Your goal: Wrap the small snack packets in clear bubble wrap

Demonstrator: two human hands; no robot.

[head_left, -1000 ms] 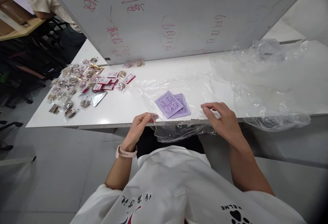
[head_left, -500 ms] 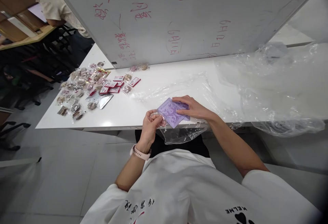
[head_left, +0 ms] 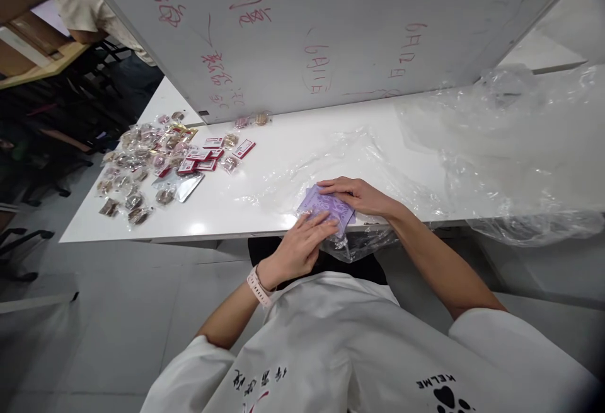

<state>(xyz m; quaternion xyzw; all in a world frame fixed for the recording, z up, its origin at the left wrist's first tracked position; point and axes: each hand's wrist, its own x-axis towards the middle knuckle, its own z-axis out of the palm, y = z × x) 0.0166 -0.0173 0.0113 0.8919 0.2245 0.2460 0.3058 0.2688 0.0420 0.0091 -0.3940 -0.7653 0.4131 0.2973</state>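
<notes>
Two flat purple packets or cards (head_left: 326,203), printed with a pale pattern, lie overlapping at the table's front edge; which kind they are I cannot tell. My left hand (head_left: 302,246) lies across their lower left side, fingers stretched out and flat. From the right, my right hand (head_left: 363,197) rests on their upper part with its fingers extended. A clear plastic sheet or bag (head_left: 352,248) spreads beneath and around them and hangs over the edge. The undersides of both hands are hidden.
At the left of the white table (head_left: 246,217) lie many small wrapped snacks (head_left: 135,148), several red-and-white packets (head_left: 198,154) and a silver pouch (head_left: 190,187). Crumpled clear plastic (head_left: 520,142) covers the right side. A whiteboard (head_left: 283,41) stands behind. Another person (head_left: 94,9) is at the far left.
My left hand has gone from pinching clear plastic beside the purple packets to lying flat on them. The packets have shifted slightly right, and my right hand stays on them.
</notes>
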